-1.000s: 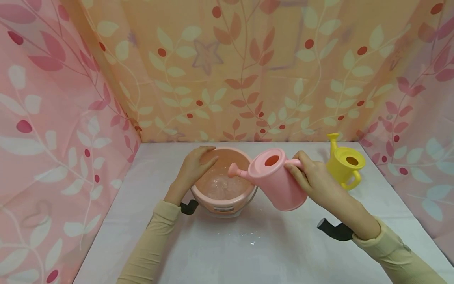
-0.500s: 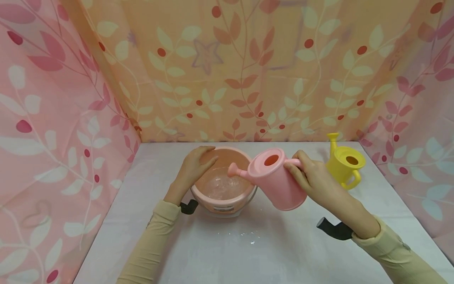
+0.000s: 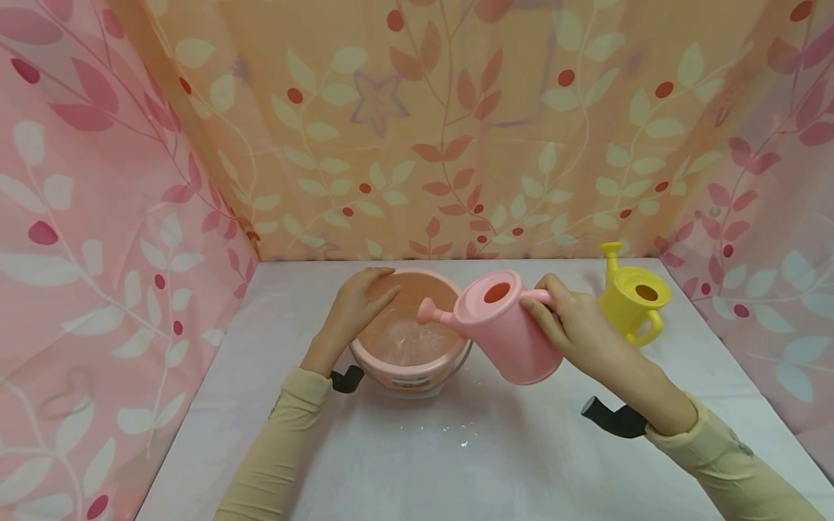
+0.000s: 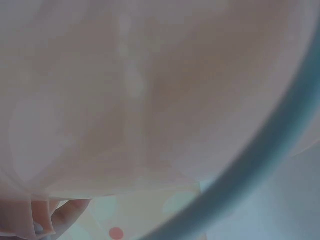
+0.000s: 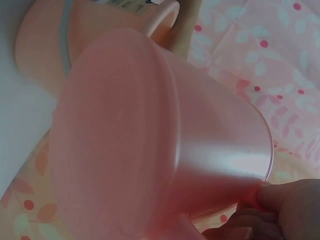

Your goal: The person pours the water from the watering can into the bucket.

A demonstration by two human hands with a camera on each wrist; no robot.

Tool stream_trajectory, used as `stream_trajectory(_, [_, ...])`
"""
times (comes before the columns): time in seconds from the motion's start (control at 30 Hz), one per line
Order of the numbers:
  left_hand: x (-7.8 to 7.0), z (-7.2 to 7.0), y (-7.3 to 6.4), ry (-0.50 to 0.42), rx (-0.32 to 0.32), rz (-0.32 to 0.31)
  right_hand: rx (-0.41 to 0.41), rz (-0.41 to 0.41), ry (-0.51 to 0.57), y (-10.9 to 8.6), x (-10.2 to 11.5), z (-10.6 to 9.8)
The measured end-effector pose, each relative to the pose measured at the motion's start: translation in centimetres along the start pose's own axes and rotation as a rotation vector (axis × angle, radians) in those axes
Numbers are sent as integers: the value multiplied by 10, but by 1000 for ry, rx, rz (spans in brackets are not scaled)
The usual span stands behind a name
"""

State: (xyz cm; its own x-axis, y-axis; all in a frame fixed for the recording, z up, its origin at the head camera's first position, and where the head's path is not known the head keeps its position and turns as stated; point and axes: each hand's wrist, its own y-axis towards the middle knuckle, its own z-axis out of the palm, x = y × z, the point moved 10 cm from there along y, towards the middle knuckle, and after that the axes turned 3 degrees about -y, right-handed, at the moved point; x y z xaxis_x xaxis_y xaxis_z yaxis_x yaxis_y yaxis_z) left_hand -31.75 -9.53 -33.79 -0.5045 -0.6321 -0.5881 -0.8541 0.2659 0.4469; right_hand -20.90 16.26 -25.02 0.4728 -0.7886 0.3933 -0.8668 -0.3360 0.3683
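A light pink bucket (image 3: 391, 369) stands on the white table, with clear water (image 3: 409, 344) inside. My left hand (image 3: 357, 305) grips its left rim, thumb over the inside. Low in the left wrist view, fingers (image 4: 70, 217) show beneath the rim, while the bucket wall (image 4: 100, 100) fills most of that view. By its handle, my right hand (image 3: 576, 322) holds a pink watering can (image 3: 511, 340) tilted left, its spout's rose (image 3: 428, 312) over the bucket. The can's base (image 5: 110, 140) faces the right wrist camera, and my right hand's fingers wrap the handle below.
A yellow watering can (image 3: 628, 300) stands at the table's back right, behind my right wrist. Small water drops (image 3: 464, 443) lie on the table (image 3: 456, 481) in front of the bucket. Leaf-patterned cloth (image 3: 449, 145) rises at the back and both sides.
Both hands keep nearly the same place. The splashing in the bucket's water has become weaker, and the pink watering can has shifted very slightly up and left.
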Motion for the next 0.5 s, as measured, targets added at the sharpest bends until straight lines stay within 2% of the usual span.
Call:
stream_trajectory(0.2, [1,1,0,0,3,-4,-7,-13,3,0,2,-1])
stream_trajectory(0.5, [0,1,-1,3,2,-8,20,16,-4,0,0,1])
